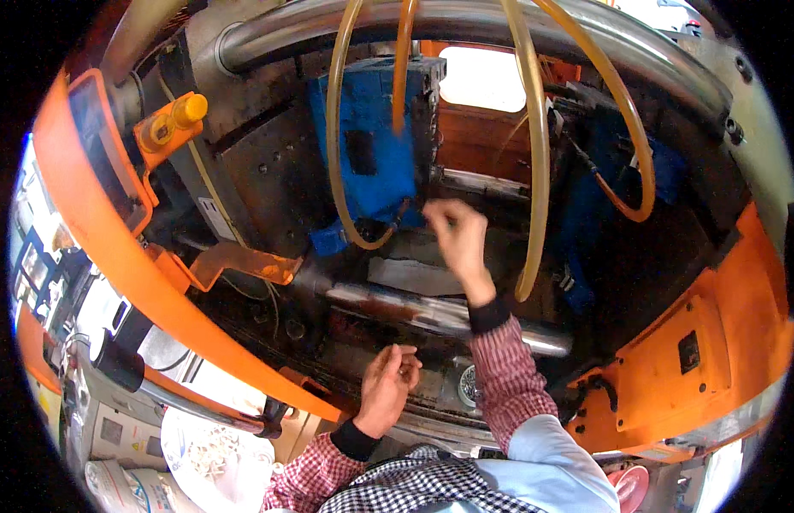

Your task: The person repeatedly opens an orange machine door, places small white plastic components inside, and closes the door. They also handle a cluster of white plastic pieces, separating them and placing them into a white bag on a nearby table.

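My right hand [458,239] reaches into the machine between two blue mould halves. Its fingers are bent together beside the left blue mould block [375,128], and motion smears them a little; whatever they may hold is too small to make out. Lower down, near the machine's front edge, my left hand [386,392] hovers with loosely bent fingers, the forefinger stretched apart, and nothing visible in it. A polished steel bar [431,315] runs across behind it. The right mould half [585,197] is in dark shade.
Yellowish hoses [538,154] loop down on both sides of my right hand. An orange guard frame [149,282] curves along the left, with an orange panel [670,368] at the right. A thick steel bar [465,34] crosses above. A white bag of small pieces [213,453] stands lower left.
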`<state>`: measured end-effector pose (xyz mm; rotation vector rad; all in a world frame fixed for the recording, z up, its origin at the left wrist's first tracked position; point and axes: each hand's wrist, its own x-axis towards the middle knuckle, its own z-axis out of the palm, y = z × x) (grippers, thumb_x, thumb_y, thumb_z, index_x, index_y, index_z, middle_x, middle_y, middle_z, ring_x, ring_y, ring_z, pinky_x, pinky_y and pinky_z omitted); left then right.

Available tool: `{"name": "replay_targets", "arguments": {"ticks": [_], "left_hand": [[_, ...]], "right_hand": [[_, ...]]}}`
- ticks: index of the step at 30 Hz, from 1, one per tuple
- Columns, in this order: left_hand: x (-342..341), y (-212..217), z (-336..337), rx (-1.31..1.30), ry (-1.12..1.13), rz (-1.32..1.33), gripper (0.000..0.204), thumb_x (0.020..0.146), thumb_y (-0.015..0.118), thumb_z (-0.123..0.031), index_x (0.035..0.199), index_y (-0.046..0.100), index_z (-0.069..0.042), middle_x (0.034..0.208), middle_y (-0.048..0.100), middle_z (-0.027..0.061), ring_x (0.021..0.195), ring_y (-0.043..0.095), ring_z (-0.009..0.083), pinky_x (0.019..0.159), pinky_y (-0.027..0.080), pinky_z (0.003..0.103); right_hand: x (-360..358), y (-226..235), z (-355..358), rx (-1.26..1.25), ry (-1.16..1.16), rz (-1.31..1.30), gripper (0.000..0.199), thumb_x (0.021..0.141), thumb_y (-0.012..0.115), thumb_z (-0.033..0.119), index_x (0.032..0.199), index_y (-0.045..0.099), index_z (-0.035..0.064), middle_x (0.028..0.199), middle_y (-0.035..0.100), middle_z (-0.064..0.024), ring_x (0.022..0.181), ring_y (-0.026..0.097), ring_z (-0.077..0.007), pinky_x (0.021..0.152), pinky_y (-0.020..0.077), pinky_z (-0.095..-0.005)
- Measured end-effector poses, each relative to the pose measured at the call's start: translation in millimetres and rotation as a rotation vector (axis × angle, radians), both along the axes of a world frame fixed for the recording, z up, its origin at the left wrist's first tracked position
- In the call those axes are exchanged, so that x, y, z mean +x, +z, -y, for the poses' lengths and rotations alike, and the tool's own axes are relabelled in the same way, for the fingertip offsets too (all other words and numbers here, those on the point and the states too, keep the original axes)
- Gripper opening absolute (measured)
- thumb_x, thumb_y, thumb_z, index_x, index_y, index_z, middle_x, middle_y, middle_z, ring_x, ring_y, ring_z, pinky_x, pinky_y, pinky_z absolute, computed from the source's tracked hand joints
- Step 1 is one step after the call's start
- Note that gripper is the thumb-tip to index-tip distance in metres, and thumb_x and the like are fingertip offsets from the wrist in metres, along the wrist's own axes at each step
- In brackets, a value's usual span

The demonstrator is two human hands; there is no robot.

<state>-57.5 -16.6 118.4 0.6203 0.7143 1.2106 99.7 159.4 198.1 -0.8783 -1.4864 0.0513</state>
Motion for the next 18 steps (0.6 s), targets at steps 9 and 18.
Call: {"name": "replay_targets", "arguments": {"ticks": [9,18], "left_hand": [[0,-22,19,-0.100,-0.075,-0.171,0.022,0.095,0.047,-0.023,0.099,0.053,-0.002,0.081,0.057,0.0042,0.066,0.049,0.0109,0.060,0.039,0.024],[0,-19,14,-0.155,0.030,-0.261,0.021,0.096,0.046,-0.022,0.098,0.053,-0.002,0.079,0.057,0.0047,0.065,0.050,0.0103,0.057,0.038,0.023]], "right_hand": [[4,42,-173,-0.008,-0.493,-0.305,0.019,0.079,0.066,0.018,0.086,0.069,0.0015,0.087,0.065,-0.0156,0.084,0.060,-0.0324,0.076,0.0460,-0.0403],[10,31,-207,0.008,-0.455,-0.233,0.019,0.081,0.062,0.017,0.090,0.067,0.0004,0.089,0.062,-0.0197,0.086,0.058,-0.0355,0.076,0.0442,-0.0435]]}}
